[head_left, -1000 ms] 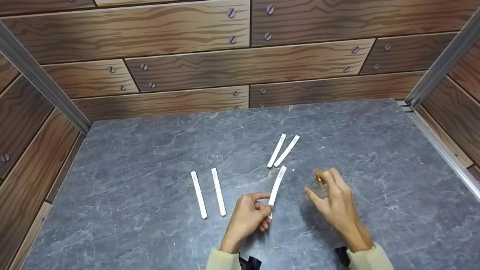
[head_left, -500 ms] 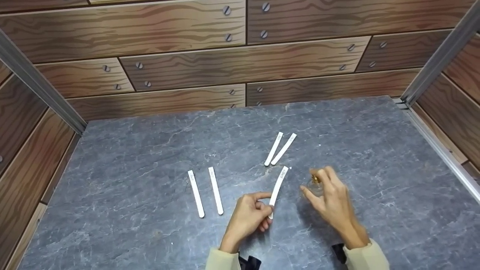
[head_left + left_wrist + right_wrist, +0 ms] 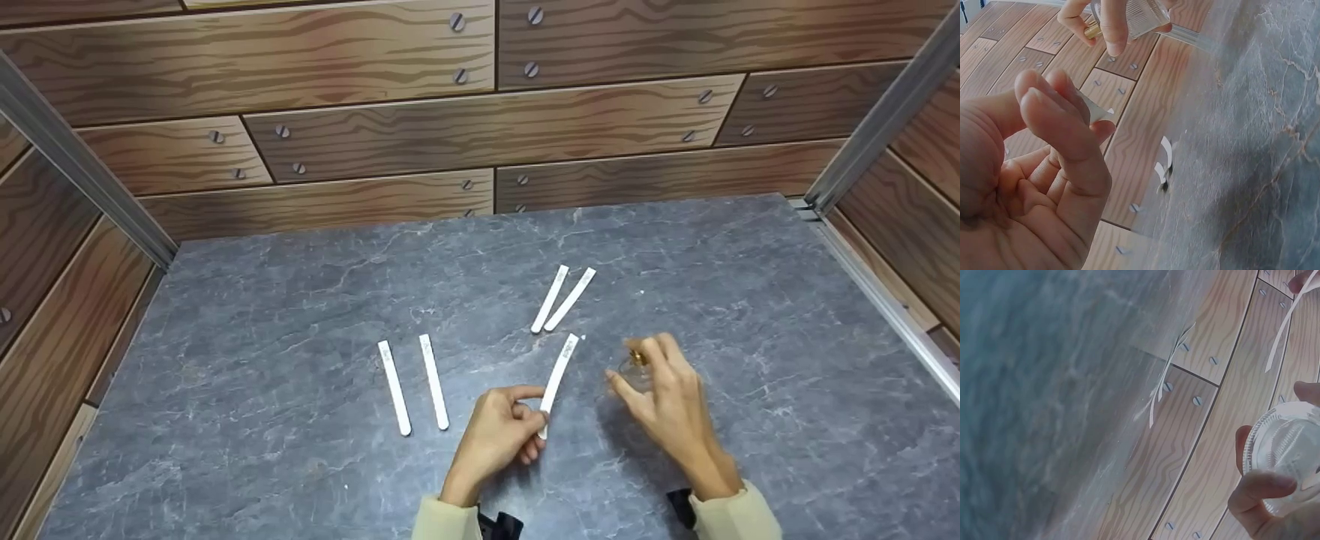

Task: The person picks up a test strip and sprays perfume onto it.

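Observation:
My left hand (image 3: 527,409) pinches the lower end of a white paper strip (image 3: 558,375), which points up and away over the grey stone table (image 3: 300,300). In the left wrist view the strip (image 3: 1095,110) shows behind my curled fingers. Just right of the strip's tip, my right hand (image 3: 646,373) grips a small clear glass bottle with a gold top (image 3: 637,358). The right wrist view shows the ribbed bottle (image 3: 1285,449) between thumb and fingers, with the held strip (image 3: 1289,318) beyond it.
Two white strips (image 3: 415,384) lie side by side on the table to the left of my hands. Two more strips (image 3: 560,298) lie just beyond the held one. Wood-patterned walls (image 3: 450,112) with metal corner posts (image 3: 82,161) close in the table.

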Action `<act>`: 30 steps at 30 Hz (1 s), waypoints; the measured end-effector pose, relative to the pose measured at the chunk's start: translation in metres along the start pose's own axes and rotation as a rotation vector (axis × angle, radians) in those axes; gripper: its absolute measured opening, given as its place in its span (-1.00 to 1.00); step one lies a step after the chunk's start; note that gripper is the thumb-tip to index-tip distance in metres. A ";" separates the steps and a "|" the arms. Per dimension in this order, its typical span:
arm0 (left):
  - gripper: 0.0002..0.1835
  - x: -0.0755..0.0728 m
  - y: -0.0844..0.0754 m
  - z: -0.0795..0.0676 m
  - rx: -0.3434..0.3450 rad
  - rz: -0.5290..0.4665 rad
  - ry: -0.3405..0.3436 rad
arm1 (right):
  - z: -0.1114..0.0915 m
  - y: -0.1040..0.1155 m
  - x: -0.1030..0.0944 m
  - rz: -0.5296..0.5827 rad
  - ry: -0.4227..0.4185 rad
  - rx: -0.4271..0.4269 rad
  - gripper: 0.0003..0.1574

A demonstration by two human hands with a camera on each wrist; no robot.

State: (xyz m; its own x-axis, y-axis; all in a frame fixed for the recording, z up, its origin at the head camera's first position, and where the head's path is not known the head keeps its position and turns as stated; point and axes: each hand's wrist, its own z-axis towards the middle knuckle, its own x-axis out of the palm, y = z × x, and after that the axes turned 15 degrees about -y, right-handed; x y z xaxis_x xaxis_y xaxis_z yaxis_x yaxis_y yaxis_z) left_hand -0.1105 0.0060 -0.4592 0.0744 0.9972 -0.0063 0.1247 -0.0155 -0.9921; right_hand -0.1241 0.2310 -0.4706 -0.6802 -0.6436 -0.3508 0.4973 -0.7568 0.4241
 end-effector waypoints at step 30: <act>-0.57 -0.004 -0.002 0.000 0.000 0.017 0.012 | 0.001 0.000 -0.002 -0.006 -0.035 -0.017 -0.50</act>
State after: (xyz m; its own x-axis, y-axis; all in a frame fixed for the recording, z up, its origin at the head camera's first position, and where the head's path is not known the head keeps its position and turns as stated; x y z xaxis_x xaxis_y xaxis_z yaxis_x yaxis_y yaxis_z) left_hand -0.1108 0.0022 -0.4574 0.0886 0.9958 -0.0216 0.1231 -0.0324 -0.9919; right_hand -0.1235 0.2329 -0.4689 -0.7014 -0.6351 -0.3235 0.5024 -0.7625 0.4078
